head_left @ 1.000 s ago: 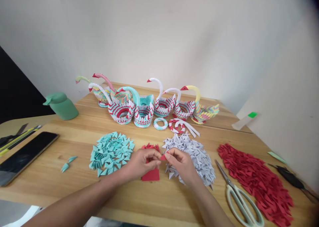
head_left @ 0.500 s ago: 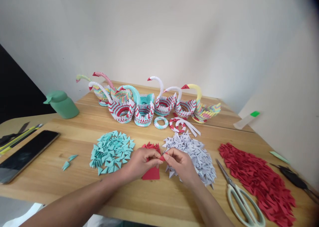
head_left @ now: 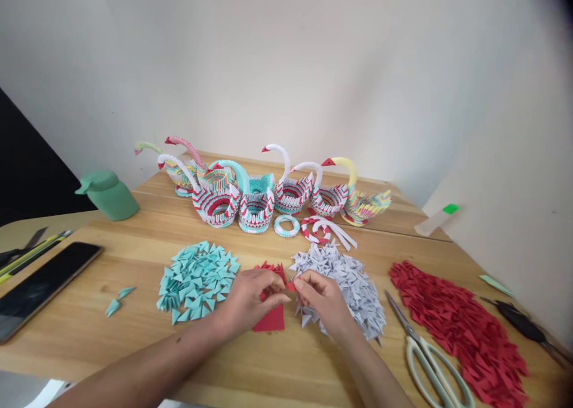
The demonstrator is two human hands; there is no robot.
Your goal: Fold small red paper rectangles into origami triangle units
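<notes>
My right hand (head_left: 320, 297) pinches a small folded red paper piece (head_left: 291, 286) between thumb and fingertips. Just left of it, my left hand (head_left: 257, 297) has its thumb and index finger parted, with no piece visible between their tips. Beneath the left hand lies a stack of flat red paper (head_left: 270, 322), partly covered by it. Red folded pieces (head_left: 273, 268) show behind the fingers. A pile of grey-lilac folded paper triangles (head_left: 353, 283) lies beside and behind my right hand, and a teal triangle pile (head_left: 201, 277) beside my left.
Several paper swans (head_left: 257, 208) stand along the back, with paper rings (head_left: 286, 233) in front. At right are scissors (head_left: 421, 342), a red triangle pile (head_left: 461, 330) and a black-handled tool (head_left: 519, 321). At left are a phone (head_left: 49, 283), a green jug (head_left: 110, 196) and two loose teal pieces (head_left: 113, 307).
My left thumb and fingers have come away from the red piece, which stays in my right hand. The camera view has shifted slightly.
</notes>
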